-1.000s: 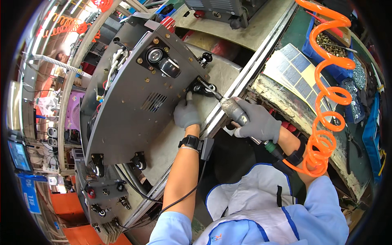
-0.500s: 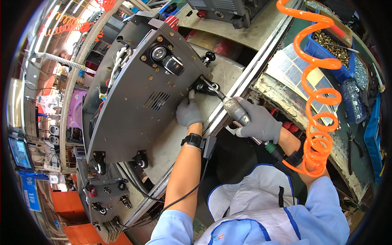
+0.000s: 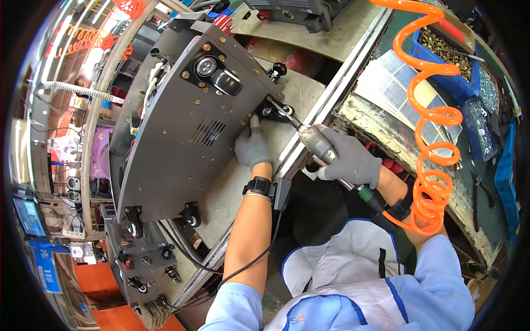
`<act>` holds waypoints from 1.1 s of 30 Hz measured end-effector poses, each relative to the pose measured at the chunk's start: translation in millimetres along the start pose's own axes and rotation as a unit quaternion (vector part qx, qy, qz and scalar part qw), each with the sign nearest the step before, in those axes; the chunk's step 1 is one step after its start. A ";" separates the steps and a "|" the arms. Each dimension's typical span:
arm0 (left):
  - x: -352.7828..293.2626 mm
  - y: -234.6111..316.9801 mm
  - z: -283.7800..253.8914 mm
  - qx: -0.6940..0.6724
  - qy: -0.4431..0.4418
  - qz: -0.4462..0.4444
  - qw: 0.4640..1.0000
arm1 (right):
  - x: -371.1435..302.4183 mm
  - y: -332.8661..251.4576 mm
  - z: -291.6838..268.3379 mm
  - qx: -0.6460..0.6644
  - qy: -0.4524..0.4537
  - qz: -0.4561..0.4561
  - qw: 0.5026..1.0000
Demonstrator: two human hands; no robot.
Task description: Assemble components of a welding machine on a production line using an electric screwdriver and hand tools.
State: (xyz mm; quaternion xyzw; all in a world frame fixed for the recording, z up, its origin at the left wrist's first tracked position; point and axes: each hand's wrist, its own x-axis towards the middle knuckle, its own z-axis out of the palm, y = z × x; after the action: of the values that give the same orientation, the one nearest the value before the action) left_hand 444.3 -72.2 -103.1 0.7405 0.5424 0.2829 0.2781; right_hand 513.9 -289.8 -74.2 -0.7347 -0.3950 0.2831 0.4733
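Observation:
A grey metal cabinet (image 3: 171,160) lies tipped on its side, its flat base with casters turned toward me. My right hand (image 3: 353,160), in a grey glove, is closed around a pneumatic screwdriver (image 3: 317,144). The tool's long bit reaches the mounting plate of a black caster (image 3: 269,112) at the base's right edge. My left hand (image 3: 253,148), gloved too, is at the base just below that caster. One finger points up against the panel while the others curl in; whatever they pinch is hidden. Another caster (image 3: 225,83) is mounted higher up.
An orange coiled air hose (image 3: 441,116) hangs at the right. Blue bins of brass-coloured fasteners (image 3: 450,55) and silver hardware (image 3: 479,132) stand on the green bench beside paper sheets (image 3: 395,88) and pliers (image 3: 480,193). Other grey cabinets stand at the top and lower left (image 3: 146,259).
The finger of my left hand has slid slightly up the panel beside the caster. My right hand keeps the screwdriver at the caster plate. The view has shifted a little.

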 end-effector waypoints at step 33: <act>15.8 -9.0 -1.5 -0.115 -0.089 0.022 0.989 | -0.2 -20.4 -19.1 -0.020 -0.056 0.095 0.994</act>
State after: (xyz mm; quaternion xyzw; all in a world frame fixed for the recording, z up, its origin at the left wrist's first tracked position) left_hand 441.4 -54.5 -106.8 0.7380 0.4627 0.2821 0.4022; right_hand 522.5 -294.1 -47.9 -0.7609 -0.3551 0.3596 0.4070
